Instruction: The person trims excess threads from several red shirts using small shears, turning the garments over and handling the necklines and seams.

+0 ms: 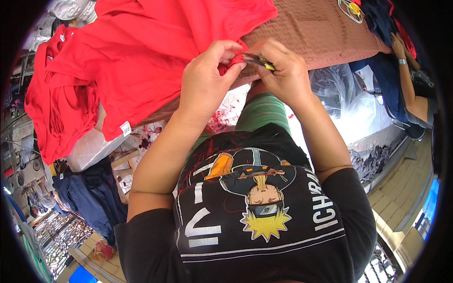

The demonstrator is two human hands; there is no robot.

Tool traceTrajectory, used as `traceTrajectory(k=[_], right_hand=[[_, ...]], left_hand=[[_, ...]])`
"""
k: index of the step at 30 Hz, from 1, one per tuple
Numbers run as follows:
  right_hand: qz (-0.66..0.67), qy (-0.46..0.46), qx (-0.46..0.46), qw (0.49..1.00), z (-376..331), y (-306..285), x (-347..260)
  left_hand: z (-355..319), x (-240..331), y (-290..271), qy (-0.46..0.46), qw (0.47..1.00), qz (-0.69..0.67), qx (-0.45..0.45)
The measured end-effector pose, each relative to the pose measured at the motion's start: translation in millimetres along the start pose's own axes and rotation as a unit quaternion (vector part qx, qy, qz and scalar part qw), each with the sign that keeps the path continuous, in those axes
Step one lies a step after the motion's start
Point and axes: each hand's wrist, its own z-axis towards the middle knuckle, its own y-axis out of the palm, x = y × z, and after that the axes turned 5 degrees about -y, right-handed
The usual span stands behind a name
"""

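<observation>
A red garment (pixel 141 52) spreads over the left of the table and hangs off its near edge, with a white label at one hanging corner. My left hand (pixel 205 73) pinches a small edge of this fabric between thumb and fingers. Close beside it, my right hand (pixel 287 68) is closed around small thread snips (pixel 257 61) with dark blades and a yellow-green part. The blades point left at the pinched edge, near my left fingertips. Whether they touch the cloth or a thread, I cannot tell.
Brown patterned cloth covers the table (pixel 321 35). A looped yellow-and-white cord (pixel 350 10) lies at its far right. Another person's arm (pixel 405 70) reaches over dark cloth on the right. Clear plastic (pixel 335 87) lies beyond my right forearm. Navy garments (pixel 92 195) hang at lower left.
</observation>
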Motion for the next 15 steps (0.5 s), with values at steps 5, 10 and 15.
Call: traceTrajectory(k=[5, 10, 15], right_hand=[[-0.059, -0.009, -0.021, 0.998, -2, -2, -10], [-0.084, -0.039, -0.029, 0.995, 0, 6, -12], [0.169, 0.179, 0.013, 0.969, -7, -8, -8]], left_hand=[[2, 3, 1, -0.030, 0.999, 0.006, -0.015], [2, 3, 1, -0.048, 0.998, -0.029, -0.030], [3, -4, 0, -0.079, 0.994, -0.068, -0.027]])
